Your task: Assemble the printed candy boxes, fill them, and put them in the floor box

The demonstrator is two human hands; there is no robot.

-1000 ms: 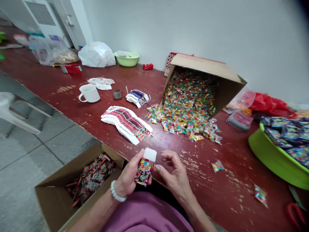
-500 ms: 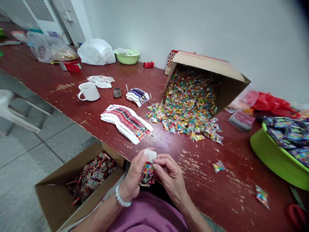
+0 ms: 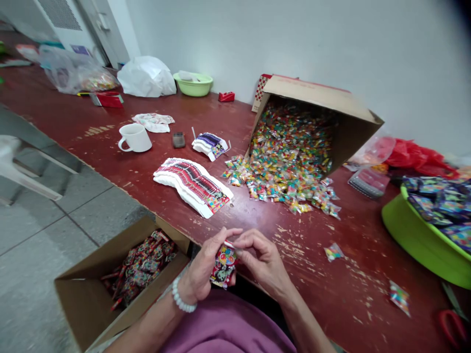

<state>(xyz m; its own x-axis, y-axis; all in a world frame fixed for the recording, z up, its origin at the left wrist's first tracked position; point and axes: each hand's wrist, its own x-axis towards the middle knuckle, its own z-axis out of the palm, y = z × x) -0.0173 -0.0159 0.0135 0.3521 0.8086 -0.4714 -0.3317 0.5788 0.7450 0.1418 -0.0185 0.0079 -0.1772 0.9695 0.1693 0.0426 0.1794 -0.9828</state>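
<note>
A small printed candy box point(image 3: 223, 266), red and black with bright pictures, is held near the table's front edge. My left hand point(image 3: 203, 267) is closed around its left side, with a pale beaded bracelet point(image 3: 183, 295) at the wrist. At the box's top right corner, my right hand point(image 3: 263, 260) pinches the edge by the folded-over flap point(image 3: 228, 244). Just beyond the hands lies a fanned row of flat printed cartons point(image 3: 193, 185). Farther right, small clear packets of colourful candy point(image 3: 279, 181) spill from a tipped cardboard box point(image 3: 312, 90).
An open carton point(image 3: 79, 304) of filled red-black boxes stands below the table's left edge. A green basin point(image 3: 415, 240) of dark packets is at right, near red-handled scissors point(image 3: 452, 328). A white mug point(image 3: 135, 138), a purple carton stack point(image 3: 210, 145) and loose candy packets point(image 3: 333, 252) sit on the table.
The white top flap that stood up is now folded down over the box's top. My left fingers have stretched across the top, and the right hand has stayed close at the corner.
</note>
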